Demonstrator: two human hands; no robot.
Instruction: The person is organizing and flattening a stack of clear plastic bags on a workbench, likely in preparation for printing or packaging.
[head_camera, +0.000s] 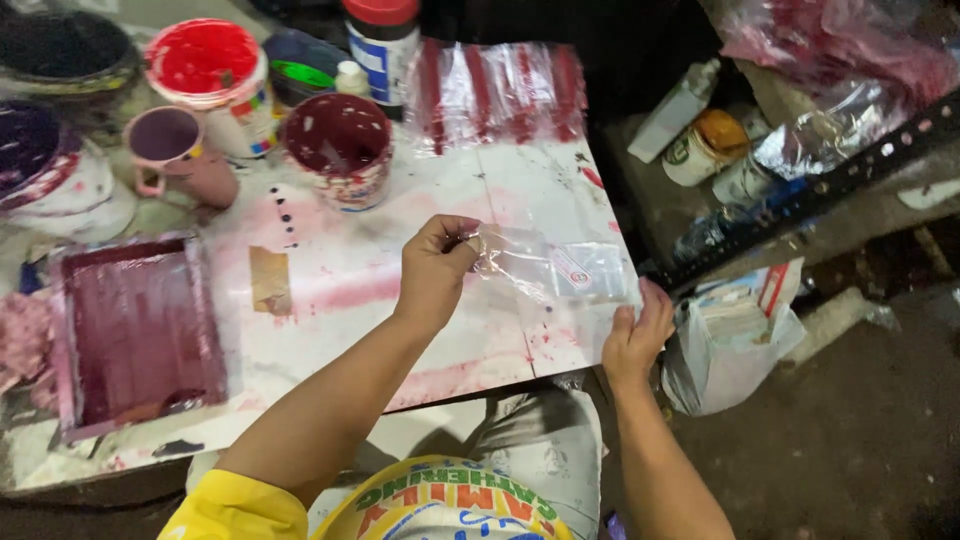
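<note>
Paint tubs crowd the far side of our stained table: a red-filled tub, a maroon-smeared tub and a purple cup whose contents we cannot make out. A dark bucket is cut off at the corner. Our left hand pinches the clear plastic bag near the table's right edge; our right hand grips its lower corner, fingers curled.
</note>
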